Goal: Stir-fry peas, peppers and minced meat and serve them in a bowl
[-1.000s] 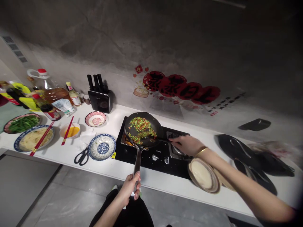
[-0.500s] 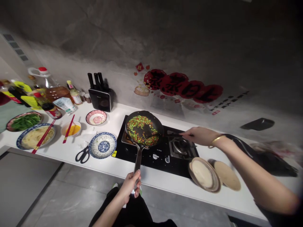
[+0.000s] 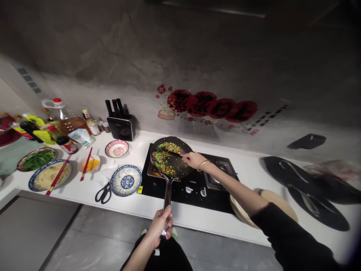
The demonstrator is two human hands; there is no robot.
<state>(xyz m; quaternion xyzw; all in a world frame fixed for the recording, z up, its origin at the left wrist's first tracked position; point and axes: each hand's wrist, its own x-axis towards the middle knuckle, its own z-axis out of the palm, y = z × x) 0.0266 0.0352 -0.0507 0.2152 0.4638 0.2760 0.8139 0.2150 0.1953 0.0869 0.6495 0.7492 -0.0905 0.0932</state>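
A black frying pan [image 3: 180,169] sits on the left burner of the black stove [image 3: 194,188], holding diced green, red and orange vegetables [image 3: 161,162]. My left hand [image 3: 161,226] grips the end of the pan's long handle, out past the counter edge. My right hand [image 3: 193,159] reaches over the pan's right rim and holds a dark spatula [image 3: 169,152], whose blade lies among the vegetables at the pan's far side.
Left of the stove: blue patterned plate [image 3: 125,180], scissors [image 3: 103,193], pink plate [image 3: 117,148], egg bowl with red chopsticks [image 3: 88,164], noodle plate [image 3: 50,175], greens plate [image 3: 36,159], knife block [image 3: 122,125], oil bottles. Tan plates [image 3: 278,201] and dark pans [image 3: 307,195] lie right.
My right hand swung from the right burner area leftward over the pan, carrying the spatula into the vegetables. The left hand kept its hold on the handle. The view shifted slightly.
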